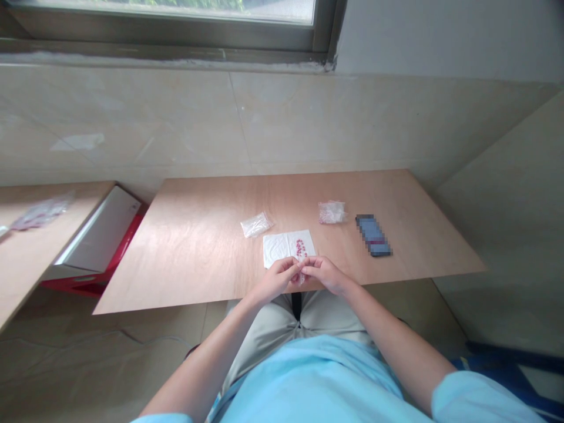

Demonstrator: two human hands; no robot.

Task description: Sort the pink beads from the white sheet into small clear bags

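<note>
My left hand (275, 281) and my right hand (324, 275) meet above the near edge of a light wooden tabletop (198, 247), fingertips pinched together. Something small and translucent (302, 279) shows between them, too small to identify. Just beyond my hands lies a white paper sheet (282, 249) carrying a cluster of small pink beads (300, 248). Farther off are an empty-looking clear plastic bag (256, 225) and a clear bag with pink contents (332, 212). A phone (373, 235) with a blurred screen lies to the right.
A tiled wall (132, 123) and a window (163, 12) rise behind the tabletop. To the left stand a second wooden surface (44, 247) holding a plastic bag, a white box (103, 229) and a red stand (94, 276). My knees lie below the table edge.
</note>
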